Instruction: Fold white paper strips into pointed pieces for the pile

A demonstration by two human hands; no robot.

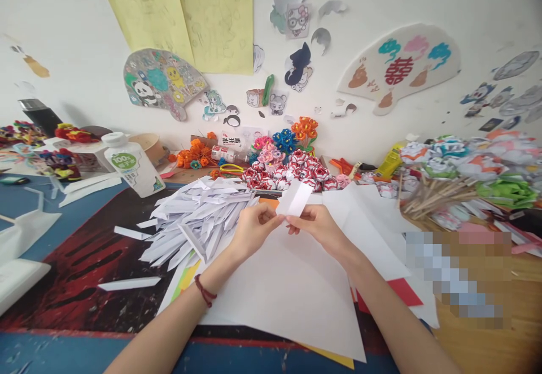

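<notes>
Between my two hands, above large white sheets (279, 283), a small folded piece of white paper (298, 198) is held up at a slant. My left hand (256, 227) pinches its lower left edge between thumb and fingers. The thumb and fingers of my right hand (313, 224) close on its lower right edge. Both thumbs nearly meet at the bottom of the paper. Just left of my left hand lies a big heap of folded white paper strips (199, 221). Two loose strips, one being this folded strip (129, 283), lie farther left on the dark mat.
A white bottle with a green label (131, 165) stands behind the heap at left. Red and white paper flowers (292, 173) line the back by the wall. At right are wooden sticks (436, 196) and more paper flowers (508, 159). A red sheet (406, 292) peeks out beneath white paper.
</notes>
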